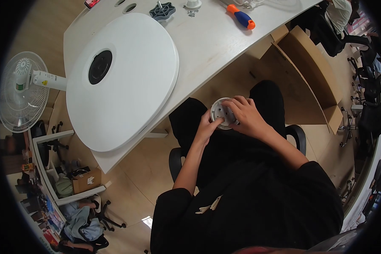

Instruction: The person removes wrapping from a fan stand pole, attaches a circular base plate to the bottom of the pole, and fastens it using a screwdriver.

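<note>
Above my lap I hold a round white plastic part [219,111] that looks like a shallow cup, with small dark holes in its inner face. My left hand [205,127] grips its lower left rim, the thumb reaching over the inside. Across the upper right side lies my right hand [246,115], its fingers bent over the rim and into the part. Whether the right fingers pinch something small inside cannot be made out. Left of my hands, on the white table [199,63], rests a large round white fan base [131,101] with a dark round centre [100,67].
A standing fan head [24,91] is beyond the table's left edge. On the table lie a grey star-shaped knob [162,12], a small white part [193,4] with screws and a blue-orange screwdriver [242,17]. An open cardboard box [305,76] stands on the floor at right.
</note>
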A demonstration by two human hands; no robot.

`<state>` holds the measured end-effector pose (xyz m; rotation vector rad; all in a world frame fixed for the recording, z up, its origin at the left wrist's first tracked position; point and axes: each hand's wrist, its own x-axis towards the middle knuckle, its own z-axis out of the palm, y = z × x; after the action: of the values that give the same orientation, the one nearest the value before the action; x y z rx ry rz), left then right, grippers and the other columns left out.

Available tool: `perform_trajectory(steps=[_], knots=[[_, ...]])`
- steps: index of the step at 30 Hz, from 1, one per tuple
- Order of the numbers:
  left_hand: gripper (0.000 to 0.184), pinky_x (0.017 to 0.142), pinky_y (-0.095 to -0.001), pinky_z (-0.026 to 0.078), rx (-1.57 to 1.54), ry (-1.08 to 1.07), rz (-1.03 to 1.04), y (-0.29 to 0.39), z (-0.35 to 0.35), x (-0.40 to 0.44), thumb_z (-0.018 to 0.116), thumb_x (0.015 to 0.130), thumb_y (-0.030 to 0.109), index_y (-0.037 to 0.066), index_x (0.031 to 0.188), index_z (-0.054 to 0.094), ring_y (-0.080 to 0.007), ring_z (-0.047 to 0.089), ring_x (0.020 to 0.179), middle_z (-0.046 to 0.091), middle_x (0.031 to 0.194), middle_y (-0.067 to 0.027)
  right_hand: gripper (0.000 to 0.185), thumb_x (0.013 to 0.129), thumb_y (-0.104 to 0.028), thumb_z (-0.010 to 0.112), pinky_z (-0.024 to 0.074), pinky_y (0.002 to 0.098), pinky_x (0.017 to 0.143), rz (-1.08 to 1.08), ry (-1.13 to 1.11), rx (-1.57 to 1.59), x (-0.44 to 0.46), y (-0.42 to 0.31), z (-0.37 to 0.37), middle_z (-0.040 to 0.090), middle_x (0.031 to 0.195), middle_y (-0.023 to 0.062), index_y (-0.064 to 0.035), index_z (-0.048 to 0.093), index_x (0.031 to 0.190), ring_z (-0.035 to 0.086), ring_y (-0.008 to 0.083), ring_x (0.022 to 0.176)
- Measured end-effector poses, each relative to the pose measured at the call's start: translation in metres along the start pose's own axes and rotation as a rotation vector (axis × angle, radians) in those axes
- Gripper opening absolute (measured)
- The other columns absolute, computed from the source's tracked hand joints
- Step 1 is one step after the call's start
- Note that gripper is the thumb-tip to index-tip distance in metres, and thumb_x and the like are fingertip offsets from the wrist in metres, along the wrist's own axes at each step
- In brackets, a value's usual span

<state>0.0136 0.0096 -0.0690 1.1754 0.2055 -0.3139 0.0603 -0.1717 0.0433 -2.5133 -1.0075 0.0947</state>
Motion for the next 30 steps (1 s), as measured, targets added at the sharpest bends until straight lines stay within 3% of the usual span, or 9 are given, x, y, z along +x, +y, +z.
perform_trajectory(steps=[5, 8, 11, 14, 17, 20, 23, 26, 30], knots=[[0.049, 0.084, -0.0269, 0.055, 0.027, -0.003, 0.009, 0.005, 0.001, -0.001, 0.072, 0.086, 0.005, 0.002, 0.133, 0.057, -0.0134, 0.063, 0.105, 0.065, 0.116, -0.0052, 0.078, 0.062, -0.009, 0.085, 0.0406, 0.0431, 0.089, -0.011, 0.008, 0.009, -0.002, 0.002, 0.001, 0.059, 0.128, 0.0056, -0.0118, 0.052, 0.133, 0.052, 0.0288, 0.123], [0.050, 0.083, -0.0262, 0.054, 0.007, -0.007, 0.050, 0.001, 0.001, 0.000, 0.071, 0.086, 0.005, 0.002, 0.133, 0.057, -0.0130, 0.063, 0.105, 0.065, 0.116, -0.0054, 0.079, 0.062, -0.009, 0.085, 0.0404, 0.0446, 0.096, 0.044, -0.037, 0.095, -0.001, 0.003, -0.001, 0.058, 0.132, 0.0075, -0.0106, 0.052, 0.134, 0.050, 0.0305, 0.127], [0.047, 0.094, -0.0303, 0.050, -0.023, 0.011, 0.039, 0.004, 0.003, -0.002, 0.070, 0.085, 0.004, 0.000, 0.130, 0.058, -0.0156, 0.063, 0.108, 0.066, 0.117, -0.0082, 0.082, 0.065, -0.012, 0.086, 0.0382, 0.0486, 0.106, 0.060, -0.011, 0.304, -0.002, 0.013, -0.006, 0.055, 0.136, 0.0120, -0.0093, 0.050, 0.138, 0.047, 0.0343, 0.133], [0.051, 0.094, -0.0304, 0.050, -0.006, 0.020, 0.021, 0.006, 0.003, -0.002, 0.070, 0.085, 0.004, -0.001, 0.133, 0.057, -0.0158, 0.063, 0.109, 0.066, 0.119, -0.0086, 0.081, 0.076, -0.018, 0.085, 0.0360, 0.0468, 0.114, 0.123, 0.102, 0.450, -0.008, 0.033, 0.009, 0.052, 0.142, 0.0155, -0.0074, 0.045, 0.145, 0.046, 0.0340, 0.137], [0.053, 0.094, -0.0305, 0.051, 0.010, 0.027, -0.014, 0.011, 0.005, -0.004, 0.071, 0.085, 0.005, -0.001, 0.135, 0.055, -0.0159, 0.063, 0.110, 0.066, 0.120, -0.0090, 0.077, 0.086, -0.025, 0.081, 0.0385, 0.0422, 0.114, 0.455, 0.023, 0.950, -0.018, 0.054, 0.037, 0.048, 0.148, 0.0171, -0.0060, 0.042, 0.150, 0.047, 0.0309, 0.137], [0.053, 0.093, -0.0307, 0.052, 0.023, 0.032, -0.018, 0.011, 0.005, -0.005, 0.071, 0.085, 0.005, -0.001, 0.135, 0.055, -0.0160, 0.063, 0.109, 0.066, 0.120, -0.0091, 0.076, 0.091, -0.029, 0.078, 0.0417, 0.0391, 0.111, 0.474, -0.055, 1.144, -0.022, 0.060, 0.047, 0.049, 0.149, 0.0166, -0.0048, 0.040, 0.152, 0.050, 0.0272, 0.135], [0.051, 0.091, -0.0307, 0.053, -0.008, 0.017, -0.051, 0.016, 0.007, -0.007, 0.073, 0.087, 0.009, 0.000, 0.135, 0.056, -0.0162, 0.064, 0.109, 0.066, 0.120, -0.0089, 0.073, 0.090, -0.028, 0.078, 0.0480, 0.0389, 0.104, 0.510, -0.095, 1.177, -0.020, 0.053, 0.051, 0.057, 0.138, 0.0151, -0.0053, 0.043, 0.149, 0.056, 0.0250, 0.127], [0.055, 0.077, -0.0257, 0.057, -0.011, 0.024, -0.013, 0.007, 0.007, -0.002, 0.075, 0.089, 0.016, 0.004, 0.138, 0.054, -0.0126, 0.065, 0.102, 0.066, 0.117, -0.0062, 0.067, 0.089, -0.027, 0.079, 0.0553, 0.0354, 0.090, 0.614, -0.179, 1.136, -0.015, 0.045, 0.043, 0.062, 0.126, 0.0123, -0.0058, 0.047, 0.144, 0.061, 0.0217, 0.116], [0.054, 0.079, -0.0268, 0.058, 0.031, 0.033, 0.020, -0.001, 0.005, 0.001, 0.075, 0.090, 0.018, 0.004, 0.138, 0.054, -0.0129, 0.065, 0.104, 0.065, 0.118, -0.0066, 0.059, 0.089, -0.026, 0.078, 0.0603, 0.0311, 0.072, 0.637, -0.155, 1.137, -0.016, 0.046, 0.047, 0.064, 0.118, 0.0114, -0.0049, 0.052, 0.137, 0.064, 0.0192, 0.105]])
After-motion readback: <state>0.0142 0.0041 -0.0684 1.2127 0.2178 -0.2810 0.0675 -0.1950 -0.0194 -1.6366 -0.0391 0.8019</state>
